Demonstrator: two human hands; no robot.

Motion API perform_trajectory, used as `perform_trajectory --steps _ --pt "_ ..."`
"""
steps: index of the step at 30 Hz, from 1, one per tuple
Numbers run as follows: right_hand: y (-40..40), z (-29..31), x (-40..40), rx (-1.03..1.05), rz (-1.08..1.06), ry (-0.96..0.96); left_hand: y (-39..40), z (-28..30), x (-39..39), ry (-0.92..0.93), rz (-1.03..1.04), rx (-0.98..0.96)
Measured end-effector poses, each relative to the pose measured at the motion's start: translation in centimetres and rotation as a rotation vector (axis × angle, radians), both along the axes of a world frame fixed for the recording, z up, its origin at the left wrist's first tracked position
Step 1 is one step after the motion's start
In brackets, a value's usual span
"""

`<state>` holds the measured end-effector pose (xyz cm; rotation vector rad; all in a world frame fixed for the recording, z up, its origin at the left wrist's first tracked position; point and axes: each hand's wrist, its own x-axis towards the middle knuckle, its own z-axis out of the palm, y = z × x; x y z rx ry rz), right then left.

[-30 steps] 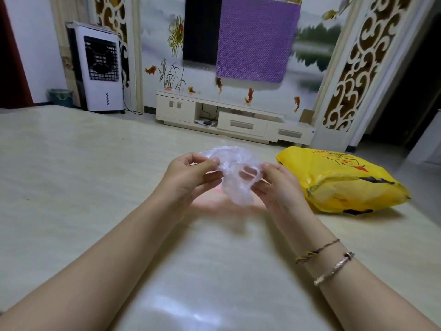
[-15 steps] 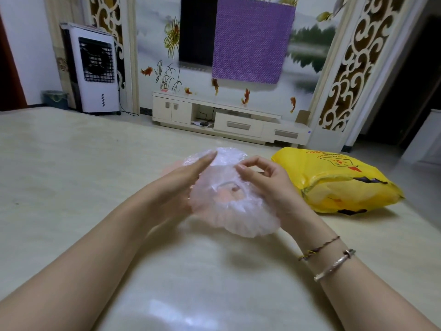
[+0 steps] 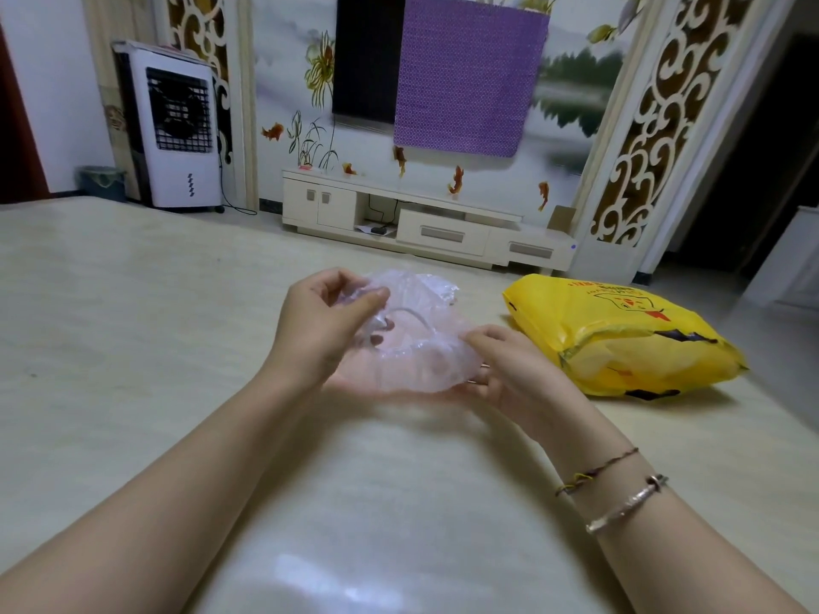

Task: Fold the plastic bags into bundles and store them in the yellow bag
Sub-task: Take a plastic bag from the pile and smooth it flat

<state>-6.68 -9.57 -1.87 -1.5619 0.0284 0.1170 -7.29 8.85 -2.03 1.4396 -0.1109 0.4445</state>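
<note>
Fingertips (image 3: 376, 299) of left hand (image 3: 319, 330) pinching clear plastic bag (image 3: 416, 343) at frame centre; right hand (image 3: 501, 370) curled under its lower edge. Crumpled, not yet bundled. Yellow bag (image 3: 620, 343) lying centre-right on table (image 3: 133, 347), already bulging; storing still ahead.

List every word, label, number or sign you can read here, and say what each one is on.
None can be quoted.
Yellow bag: a line of red characters and a red drawing, too blurred to read.
Air cooler: small marks low on its front, too small to read.
Clear plastic bag in the hands: no print visible.
</note>
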Motion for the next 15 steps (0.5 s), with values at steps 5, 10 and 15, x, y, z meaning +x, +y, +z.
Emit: perform_trajectory --steps 5,10,15 --pt "-0.3 -0.6 1.4 -0.121 -0.254 -0.099 0.1 -0.7 0.2 -0.026 0.253 0.385" --pt "-1.7 -1.4 2.4 -0.65 -0.291 -0.348 0.6 -2.0 0.3 0.177 0.257 0.691" --pt "-2.1 -1.8 1.9 -0.723 -0.209 -0.368 0.9 -2.0 -0.8 0.197 0.362 1.119"
